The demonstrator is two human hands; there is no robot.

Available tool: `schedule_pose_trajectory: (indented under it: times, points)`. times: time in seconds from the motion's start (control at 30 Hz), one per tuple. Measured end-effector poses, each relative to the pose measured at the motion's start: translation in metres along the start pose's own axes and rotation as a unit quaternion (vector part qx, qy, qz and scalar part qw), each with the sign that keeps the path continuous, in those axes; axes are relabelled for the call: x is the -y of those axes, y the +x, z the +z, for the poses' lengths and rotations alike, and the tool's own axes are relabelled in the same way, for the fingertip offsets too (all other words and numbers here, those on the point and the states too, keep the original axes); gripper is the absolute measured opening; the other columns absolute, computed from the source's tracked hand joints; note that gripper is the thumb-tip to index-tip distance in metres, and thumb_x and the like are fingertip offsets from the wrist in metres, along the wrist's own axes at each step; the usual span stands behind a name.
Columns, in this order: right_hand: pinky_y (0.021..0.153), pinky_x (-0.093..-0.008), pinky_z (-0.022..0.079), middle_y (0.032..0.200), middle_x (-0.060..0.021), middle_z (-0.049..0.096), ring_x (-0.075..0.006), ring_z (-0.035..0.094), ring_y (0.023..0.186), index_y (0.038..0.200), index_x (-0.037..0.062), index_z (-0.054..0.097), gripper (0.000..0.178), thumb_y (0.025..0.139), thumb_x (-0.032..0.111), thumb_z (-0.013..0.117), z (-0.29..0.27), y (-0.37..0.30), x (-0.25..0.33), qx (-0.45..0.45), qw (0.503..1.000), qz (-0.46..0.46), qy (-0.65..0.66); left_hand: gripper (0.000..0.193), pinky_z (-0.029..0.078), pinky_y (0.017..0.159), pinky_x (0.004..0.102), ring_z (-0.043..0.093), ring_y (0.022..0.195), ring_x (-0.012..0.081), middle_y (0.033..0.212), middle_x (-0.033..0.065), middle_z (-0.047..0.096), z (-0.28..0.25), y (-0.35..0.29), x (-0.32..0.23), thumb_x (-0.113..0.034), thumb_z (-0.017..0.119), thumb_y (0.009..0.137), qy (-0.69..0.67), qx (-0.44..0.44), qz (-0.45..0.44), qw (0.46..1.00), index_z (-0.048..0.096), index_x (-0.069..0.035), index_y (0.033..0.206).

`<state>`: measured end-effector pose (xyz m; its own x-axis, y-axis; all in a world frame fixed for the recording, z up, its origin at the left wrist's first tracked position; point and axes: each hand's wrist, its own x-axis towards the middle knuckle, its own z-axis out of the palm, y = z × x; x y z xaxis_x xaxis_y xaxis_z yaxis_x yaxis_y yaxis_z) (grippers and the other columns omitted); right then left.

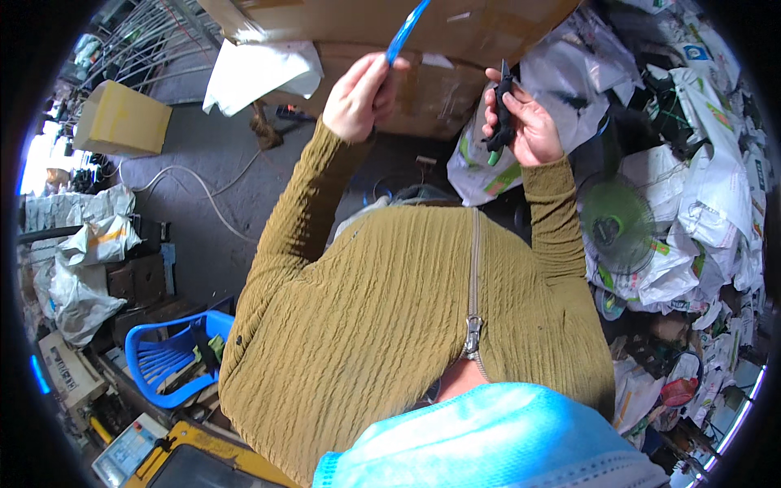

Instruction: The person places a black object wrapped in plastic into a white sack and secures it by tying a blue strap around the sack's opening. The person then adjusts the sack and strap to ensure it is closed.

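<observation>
My left hand (358, 99), raised in front of me, is closed with a pinch on a shiny blue plastic strip (407, 34). The strip slants up and to the right, and its far end runs out of view at the top. In my right hand (530, 126) lies a black-handled cutting tool (502, 110), its short pointed metal tip facing up and a bit of green at its lower end. My fingers and thumb close around its handle. The hands are well apart, and the tool does not touch the strip. A large cardboard box (423, 102) stands just beyond them.
A white sheet (264, 75) hangs by the box's left side. White plastic sacks (700, 203) pile up on the right around a fan (617, 221). At left are a smaller carton (124, 118), a cable (207, 191) on the floor and a blue basket (167, 398).
</observation>
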<state>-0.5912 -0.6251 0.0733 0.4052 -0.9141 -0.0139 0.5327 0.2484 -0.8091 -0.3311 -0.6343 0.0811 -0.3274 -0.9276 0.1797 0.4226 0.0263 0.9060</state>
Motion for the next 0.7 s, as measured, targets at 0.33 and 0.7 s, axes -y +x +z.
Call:
schedule_pose_trajectory:
  times: [0.33, 0.7]
  points:
    - [0.063, -0.0239, 0.047, 0.082, -0.0013, 0.057, -0.0104, 0.054, 0.069, 0.12, 0.0103, 0.054, 0.033, 0.087, 0.014, 0.055, 0.037, 0.049, 0.046, -0.054, 0.747, -0.355, -0.56, 0.023, 0.025, 0.039, 0.0203, 0.031, 0.042, 0.0055, 0.057, -0.0033, 0.038, -0.005, -0.039, 0.01, -0.023, 0.041, 0.095, -0.114, -0.015, -0.025, 0.993, 0.055, -0.006, 0.1]
    - [0.065, -0.0355, 0.05, 0.083, -0.0011, 0.056, -0.0209, 0.059, 0.073, 0.131, 0.0237, 0.04, 0.053, 0.081, 0.025, 0.056, 0.061, 0.14, 0.082, -0.142, 0.279, -0.456, -0.833, 0.023, 0.024, 0.04, 0.0192, 0.029, 0.042, 0.0041, 0.058, -0.0039, 0.037, -0.012, -0.068, 0.004, -0.024, 0.04, 0.095, -0.123, -0.004, -0.03, 0.992, 0.054, -0.007, 0.099]
